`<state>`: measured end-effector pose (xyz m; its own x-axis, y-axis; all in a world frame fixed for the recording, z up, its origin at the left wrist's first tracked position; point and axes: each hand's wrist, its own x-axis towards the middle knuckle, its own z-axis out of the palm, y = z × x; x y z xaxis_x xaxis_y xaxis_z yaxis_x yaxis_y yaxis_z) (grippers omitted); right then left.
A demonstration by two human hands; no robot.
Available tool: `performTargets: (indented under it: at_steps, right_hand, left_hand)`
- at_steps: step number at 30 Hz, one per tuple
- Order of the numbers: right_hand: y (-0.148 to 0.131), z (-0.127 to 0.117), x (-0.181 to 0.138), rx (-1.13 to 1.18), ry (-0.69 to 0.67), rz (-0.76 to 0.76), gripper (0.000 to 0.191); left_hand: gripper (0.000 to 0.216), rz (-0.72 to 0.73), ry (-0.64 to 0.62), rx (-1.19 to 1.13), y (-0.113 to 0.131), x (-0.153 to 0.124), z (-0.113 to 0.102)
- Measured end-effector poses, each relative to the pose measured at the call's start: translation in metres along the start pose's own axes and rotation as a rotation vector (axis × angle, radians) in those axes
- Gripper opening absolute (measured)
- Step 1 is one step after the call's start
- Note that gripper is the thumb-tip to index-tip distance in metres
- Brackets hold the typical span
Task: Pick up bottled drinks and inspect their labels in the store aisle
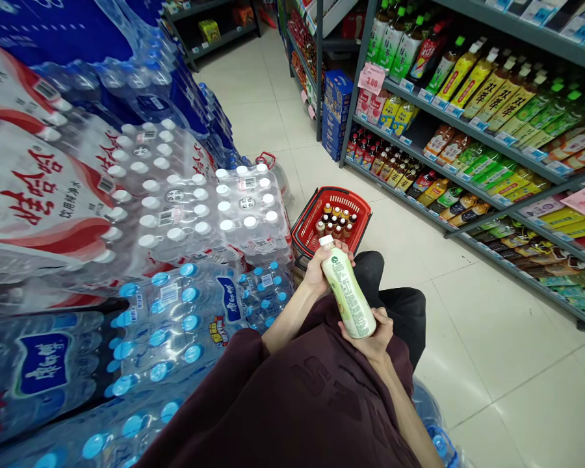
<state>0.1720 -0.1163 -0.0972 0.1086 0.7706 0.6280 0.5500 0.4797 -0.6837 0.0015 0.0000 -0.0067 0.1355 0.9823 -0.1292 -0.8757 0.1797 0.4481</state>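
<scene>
A pale green drink bottle point(348, 292) with a white cap is held in front of my lap, tilted, its small-print label facing up at me. Around its neck end, just below the cap, my left hand point(316, 270) is closed. My right hand point(377, 335) grips the bottom end, thumb and fingers on either side of the base. Beyond my knees a red shopping basket point(302, 221) stands on the floor. Several small bottles point(338, 221) with dark and pale contents are upright inside it.
On my left rise stacked shrink-wrapped water packs, white-capped point(175, 201) and blue-capped point(175, 325). Shelves of bottled drinks point(497, 84) line the right side. A blue carton stack point(336, 114) stands at the shelf end. Tiled floor point(458, 312) runs between. A large water jug point(426, 403) sits near my right side.
</scene>
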Motion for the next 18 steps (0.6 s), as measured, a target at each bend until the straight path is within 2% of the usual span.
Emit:
performTargets:
  at_steps: [5,13,18]
  right_hand:
    - [-0.002,0.000,0.004,0.010,-0.030,0.008,0.079]
    - [-0.004,-0.001,0.004,-0.115,0.022,-0.022,0.076]
    - [-0.011,-0.008,0.012,-0.119,0.005,0.077,0.065]
  left_hand:
    - [0.028,-0.004,0.024,0.007,-0.001,0.002,-0.002]
    - [0.026,-0.031,0.074,0.051,-0.004,0.003,-0.001]
    - [0.030,-0.002,0.086,0.125,-0.006,0.001,0.004]
